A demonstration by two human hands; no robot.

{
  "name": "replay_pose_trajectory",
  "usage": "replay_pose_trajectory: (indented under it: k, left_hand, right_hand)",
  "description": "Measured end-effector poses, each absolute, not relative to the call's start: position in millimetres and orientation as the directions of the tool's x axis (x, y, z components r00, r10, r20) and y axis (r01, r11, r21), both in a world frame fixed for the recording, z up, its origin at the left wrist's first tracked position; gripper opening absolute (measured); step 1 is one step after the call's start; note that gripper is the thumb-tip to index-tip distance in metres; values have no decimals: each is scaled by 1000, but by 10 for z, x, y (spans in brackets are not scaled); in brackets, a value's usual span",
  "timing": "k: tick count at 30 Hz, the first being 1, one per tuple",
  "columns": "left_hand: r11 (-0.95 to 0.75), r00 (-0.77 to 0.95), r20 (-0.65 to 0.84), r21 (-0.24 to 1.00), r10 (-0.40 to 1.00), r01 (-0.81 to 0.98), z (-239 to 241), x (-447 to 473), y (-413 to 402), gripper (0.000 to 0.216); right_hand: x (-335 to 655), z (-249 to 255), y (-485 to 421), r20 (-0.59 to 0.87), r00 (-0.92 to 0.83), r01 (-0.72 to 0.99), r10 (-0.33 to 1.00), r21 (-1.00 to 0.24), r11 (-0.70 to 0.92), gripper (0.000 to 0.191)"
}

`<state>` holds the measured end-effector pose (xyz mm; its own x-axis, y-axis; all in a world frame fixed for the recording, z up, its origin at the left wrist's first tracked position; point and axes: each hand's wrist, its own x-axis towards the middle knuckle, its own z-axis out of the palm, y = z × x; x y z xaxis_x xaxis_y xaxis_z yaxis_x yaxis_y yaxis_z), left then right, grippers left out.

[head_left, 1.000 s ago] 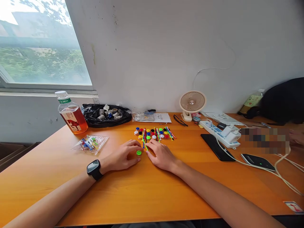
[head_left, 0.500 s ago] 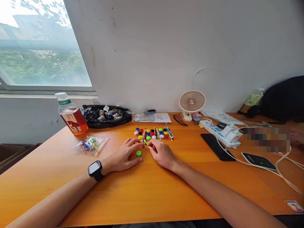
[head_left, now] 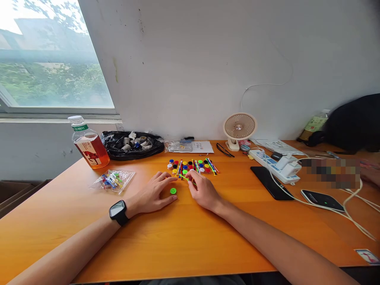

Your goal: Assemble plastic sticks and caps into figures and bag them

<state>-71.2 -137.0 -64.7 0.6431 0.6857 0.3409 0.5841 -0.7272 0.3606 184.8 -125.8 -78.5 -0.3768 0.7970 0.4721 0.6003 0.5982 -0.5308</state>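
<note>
Home desk (head_left: 184, 237) with fan (head_left: 239, 127), chargers, window (head_left: 50, 59).

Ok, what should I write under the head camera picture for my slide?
Left hand rests beside a green disc while the right hand pinches a green stick on an orange table.

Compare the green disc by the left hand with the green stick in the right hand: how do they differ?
The green disc is round and flat; the green stick is long and thin. The disc lies alone on the table beside the left hand; the stick is pinched in the right hand. Both are bright green plastic.
</note>
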Motion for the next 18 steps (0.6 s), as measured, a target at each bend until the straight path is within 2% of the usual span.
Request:
replay_pose_trajectory:
  k: [5, 9, 15, 18]
  left_hand:
    - [-640, 572, 304, 488, 762, 593, -679, -744, -1346, 41]
    - [-648, 564, 335, 513, 755, 563, -718, -672, -1356, 26]
    - [-693, 601, 372, 532, 708, 487, -698, -377, -1437, 28]
    - [-666, 592, 355, 584, 724, 464, -738, -173, -1391, 23]
  right_hand:
    - [1863, -762, -1230, 530, -359, 546, 768, -549, 633, 26]
    - [1898, -680, -1144, 598, -341, 477, 726, -555, 681, 25]
    - [2072, -622, -1136, 583, -351, 386, 733, -623, 680, 20]
    - [2193, -676, -1207, 562, -358, 356, 746, -656, 665, 18]
